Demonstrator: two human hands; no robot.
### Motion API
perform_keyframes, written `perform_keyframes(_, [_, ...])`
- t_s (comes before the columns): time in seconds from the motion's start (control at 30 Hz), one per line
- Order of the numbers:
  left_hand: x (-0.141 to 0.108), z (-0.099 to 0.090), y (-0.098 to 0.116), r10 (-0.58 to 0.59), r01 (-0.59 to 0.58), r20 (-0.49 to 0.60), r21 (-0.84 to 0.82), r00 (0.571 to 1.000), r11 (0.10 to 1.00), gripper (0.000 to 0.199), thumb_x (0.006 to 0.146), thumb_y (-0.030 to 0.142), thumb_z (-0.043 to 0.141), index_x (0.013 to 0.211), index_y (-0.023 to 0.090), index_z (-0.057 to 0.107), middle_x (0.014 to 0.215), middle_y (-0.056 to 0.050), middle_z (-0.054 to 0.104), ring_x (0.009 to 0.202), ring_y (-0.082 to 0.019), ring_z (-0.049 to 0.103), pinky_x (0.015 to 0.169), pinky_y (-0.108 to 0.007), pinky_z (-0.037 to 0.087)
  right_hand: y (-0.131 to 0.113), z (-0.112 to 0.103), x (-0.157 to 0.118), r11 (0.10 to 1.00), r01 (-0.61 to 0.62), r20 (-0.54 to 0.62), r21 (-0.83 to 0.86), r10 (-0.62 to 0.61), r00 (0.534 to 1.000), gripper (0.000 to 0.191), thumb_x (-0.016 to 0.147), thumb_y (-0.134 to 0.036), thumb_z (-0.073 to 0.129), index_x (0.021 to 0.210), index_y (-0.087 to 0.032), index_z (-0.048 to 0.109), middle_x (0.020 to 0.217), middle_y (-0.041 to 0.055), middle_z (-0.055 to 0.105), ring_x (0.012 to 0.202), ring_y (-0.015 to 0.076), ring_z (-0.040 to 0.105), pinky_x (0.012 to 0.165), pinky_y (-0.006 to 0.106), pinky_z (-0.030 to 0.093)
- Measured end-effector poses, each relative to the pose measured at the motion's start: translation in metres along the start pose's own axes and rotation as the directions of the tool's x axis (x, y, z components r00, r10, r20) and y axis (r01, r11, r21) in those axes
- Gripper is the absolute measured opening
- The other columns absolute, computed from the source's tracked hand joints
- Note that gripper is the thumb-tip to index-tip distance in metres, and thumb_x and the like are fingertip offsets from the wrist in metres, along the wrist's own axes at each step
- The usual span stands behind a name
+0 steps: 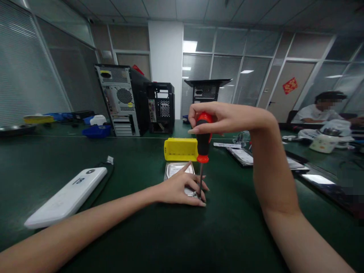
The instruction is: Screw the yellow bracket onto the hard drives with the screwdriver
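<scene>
A silver hard drive (pixel 174 168) lies on the green table in the middle, partly covered by my left hand (pixel 183 187), whose spread fingers press down on it and surround the screwdriver's tip. My right hand (pixel 216 118) is wrapped round the red and black handle of an upright screwdriver (pixel 203 146). The screwdriver's shaft points down to the drive's near right corner; the exact contact at its tip is too small to tell. Just behind the drive stands a yellow bin (pixel 181 149).
A white numbered device (pixel 68 197) with a cable lies on the left. Computer cases (pixel 139 102) stand at the back, beside a blue tray (pixel 98 131). More drives (pixel 241 155) and a dark flat panel (pixel 327 185) lie on the right. A person (pixel 318 110) sits at the far right.
</scene>
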State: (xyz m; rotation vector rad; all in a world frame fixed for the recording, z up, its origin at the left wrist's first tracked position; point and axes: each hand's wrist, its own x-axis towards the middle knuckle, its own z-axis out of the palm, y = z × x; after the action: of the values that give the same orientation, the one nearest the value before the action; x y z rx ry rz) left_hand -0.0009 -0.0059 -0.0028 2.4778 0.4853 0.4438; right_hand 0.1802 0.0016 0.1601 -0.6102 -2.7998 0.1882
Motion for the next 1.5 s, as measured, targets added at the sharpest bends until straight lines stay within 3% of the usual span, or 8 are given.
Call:
perform_keyframes(0.17, [0.004,-0.004,-0.001,-0.028,0.029,0.028,-0.034,0.999,0.999,0.016,0.082,0.03,0.061,0.095,0.024,0.069,0.116,-0.002,0.062,0.121,-0.02,0.048,0.111,-0.045,-0.003,0.014,0.004,-0.002,0.998,-0.061,-0.062,0.01,0.061,0.996,0.034,0.084,-0.042,0.053,0.103,-0.014,0.048,0.097,0.0039,0.052,0.069,0.0073,0.049,0.049,0.017,0.037])
perform_keyframes(0.5, [0.007,-0.001,-0.012,-0.012,0.009,-0.017,-0.13,1.0,0.991,0.011,0.08,0.028,0.063,0.085,0.02,0.07,0.099,-0.001,0.068,0.112,-0.018,0.055,0.107,-0.04,0.024,0.025,0.007,-0.011,0.992,0.128,-0.13,0.02,-0.124,0.984,0.029,0.086,-0.032,0.051,0.107,-0.014,0.046,0.102,0.0039,0.051,0.088,0.0113,0.05,0.073,0.023,0.045])
perform_keyframes(0.63, [0.006,0.0,-0.01,-0.005,0.007,0.017,-0.161,1.0,0.987,0.011,0.079,0.027,0.064,0.085,0.019,0.07,0.098,-0.001,0.069,0.109,-0.016,0.057,0.109,-0.04,0.021,0.024,0.008,-0.01,0.987,0.151,-0.134,0.046,-0.144,0.981,0.026,0.085,-0.03,0.052,0.104,-0.013,0.047,0.101,0.0046,0.052,0.09,0.0119,0.05,0.077,0.025,0.045])
perform_keyframes(0.8, [0.004,-0.001,-0.008,-0.008,0.01,0.01,-0.121,1.0,0.993,0.01,0.079,0.028,0.064,0.084,0.021,0.069,0.098,0.001,0.069,0.109,-0.017,0.057,0.111,-0.045,-0.005,0.018,0.005,-0.011,0.985,0.163,-0.109,0.06,-0.155,0.982,0.027,0.084,-0.031,0.054,0.103,-0.013,0.049,0.1,0.005,0.053,0.09,0.0125,0.051,0.075,0.025,0.045])
perform_keyframes(0.87, [0.004,-0.001,-0.009,-0.01,0.012,0.012,-0.109,1.0,0.994,0.01,0.08,0.028,0.063,0.084,0.021,0.068,0.097,0.002,0.069,0.105,-0.016,0.058,0.11,-0.045,-0.01,0.015,0.004,-0.013,0.985,0.16,-0.13,0.057,-0.152,0.98,0.027,0.084,-0.031,0.055,0.102,-0.012,0.05,0.098,0.0052,0.053,0.089,0.0126,0.051,0.074,0.025,0.045])
perform_keyframes(1.0, [0.003,0.0,-0.01,-0.002,0.004,0.016,-0.1,1.0,0.995,0.011,0.08,0.03,0.062,0.083,0.02,0.068,0.095,0.002,0.069,0.099,-0.015,0.061,0.109,-0.044,-0.011,0.011,0.001,-0.017,0.989,0.142,-0.162,0.046,-0.133,0.978,0.026,0.083,-0.032,0.056,0.098,-0.011,0.052,0.096,0.0051,0.055,0.086,0.0123,0.052,0.075,0.025,0.043])
perform_keyframes(1.5, [0.002,-0.002,-0.015,0.009,-0.009,0.005,-0.098,1.0,0.995,0.012,0.081,0.029,0.062,0.086,0.022,0.07,0.098,0.0,0.069,0.104,-0.016,0.059,0.11,-0.045,-0.009,0.012,-0.001,-0.02,0.994,0.102,-0.145,0.036,-0.096,0.985,0.027,0.084,-0.032,0.054,0.101,-0.012,0.054,0.099,0.0054,0.057,0.088,0.0129,0.053,0.074,0.025,0.044])
